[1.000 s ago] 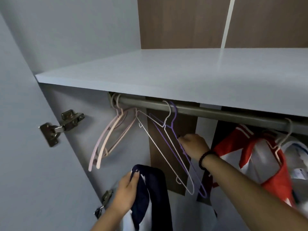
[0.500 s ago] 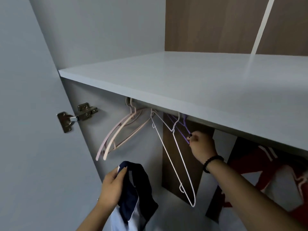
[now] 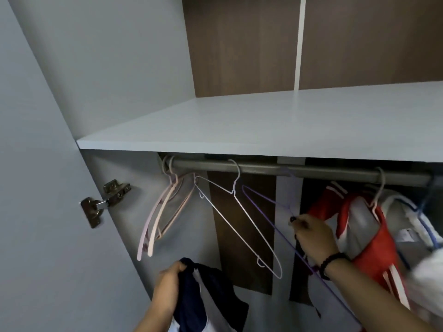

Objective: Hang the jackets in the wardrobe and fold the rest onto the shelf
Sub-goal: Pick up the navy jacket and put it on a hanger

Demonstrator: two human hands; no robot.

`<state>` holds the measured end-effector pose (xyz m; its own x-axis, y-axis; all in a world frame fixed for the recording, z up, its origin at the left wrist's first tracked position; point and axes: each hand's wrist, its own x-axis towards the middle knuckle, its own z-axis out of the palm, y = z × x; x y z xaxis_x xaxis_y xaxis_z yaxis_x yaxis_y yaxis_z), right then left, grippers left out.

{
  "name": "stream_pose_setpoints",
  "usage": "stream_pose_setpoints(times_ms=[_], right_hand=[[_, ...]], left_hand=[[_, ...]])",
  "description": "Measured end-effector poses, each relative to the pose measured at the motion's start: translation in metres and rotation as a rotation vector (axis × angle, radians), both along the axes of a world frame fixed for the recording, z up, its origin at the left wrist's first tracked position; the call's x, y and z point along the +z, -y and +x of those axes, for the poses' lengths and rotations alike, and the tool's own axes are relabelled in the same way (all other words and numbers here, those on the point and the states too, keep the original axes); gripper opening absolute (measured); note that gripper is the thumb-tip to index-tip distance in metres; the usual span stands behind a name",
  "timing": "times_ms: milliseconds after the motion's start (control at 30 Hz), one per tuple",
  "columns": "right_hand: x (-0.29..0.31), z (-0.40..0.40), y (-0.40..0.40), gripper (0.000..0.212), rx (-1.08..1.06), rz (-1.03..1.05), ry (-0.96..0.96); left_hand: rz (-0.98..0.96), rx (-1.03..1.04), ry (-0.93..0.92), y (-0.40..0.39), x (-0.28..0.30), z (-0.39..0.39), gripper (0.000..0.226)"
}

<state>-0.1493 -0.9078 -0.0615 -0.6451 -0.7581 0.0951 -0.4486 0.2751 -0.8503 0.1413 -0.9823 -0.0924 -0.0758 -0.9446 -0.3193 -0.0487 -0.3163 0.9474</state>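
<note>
Wardrobe rail point(image 3: 299, 169), frame centre: white hanger point(image 3: 239, 219), red jacket point(image 3: 369, 236) hang. Right hand point(image 3: 311, 233) fingers pinch purple hanger point(image 3: 266, 207); left hand point(image 3: 167, 288) grips navy garment point(image 3: 208, 293).

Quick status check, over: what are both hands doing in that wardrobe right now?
Right hand pinches purple hanger, off the rail. Left hand grips navy-and-white jacket. White hanger hangs close alongside.

No readable text, labels or numbers anywhere.
</note>
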Motion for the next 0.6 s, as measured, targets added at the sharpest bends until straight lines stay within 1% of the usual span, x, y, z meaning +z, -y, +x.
stream_pose_setpoints(times_ms=[67,100,133,167,233,267,367,433,467,500,600], right_hand=[[-0.010,0.015,-0.028,0.026,-0.020,-0.012,0.018],[-0.017,0.024,-0.040,0.027,-0.030,-0.016,0.030],[-0.025,0.033,-0.053,0.028,-0.047,-0.019,0.035],[-0.034,0.043,-0.066,0.028,-0.075,-0.015,0.033],[-0.049,0.066,-0.093,0.026,-0.134,-0.008,0.060],[-0.054,0.078,-0.107,0.028,-0.144,-0.008,0.115],[-0.065,0.109,-0.147,0.031,-0.135,-0.050,0.356],[-0.066,0.118,-0.171,0.042,-0.129,-0.059,0.432],[-0.066,0.120,-0.182,0.048,-0.133,-0.049,0.432],[-0.065,0.121,-0.192,0.049,-0.139,-0.032,0.414],[-0.062,0.126,-0.220,0.038,-0.154,0.065,0.308]], left_hand=[[0.029,-0.119,-0.045,-0.008,0.000,0.009,0.014],[0.038,-0.194,-0.073,-0.010,-0.003,0.015,0.027],[0.086,-0.272,-0.117,-0.012,-0.006,0.021,0.038],[0.163,-0.343,-0.184,-0.015,-0.008,0.026,0.041],[0.234,-0.484,-0.243,-0.023,-0.016,0.033,0.032],[0.240,-0.520,-0.248,-0.029,-0.018,0.033,0.030],[0.269,-0.516,-0.282,-0.048,-0.032,0.032,0.036],[0.289,-0.519,-0.306,-0.060,-0.040,0.031,0.040],[0.294,-0.520,-0.325,-0.066,-0.041,0.029,0.044],[0.300,-0.524,-0.341,-0.071,-0.042,0.028,0.044],[0.301,-0.544,-0.346,-0.081,-0.040,0.029,0.037]])
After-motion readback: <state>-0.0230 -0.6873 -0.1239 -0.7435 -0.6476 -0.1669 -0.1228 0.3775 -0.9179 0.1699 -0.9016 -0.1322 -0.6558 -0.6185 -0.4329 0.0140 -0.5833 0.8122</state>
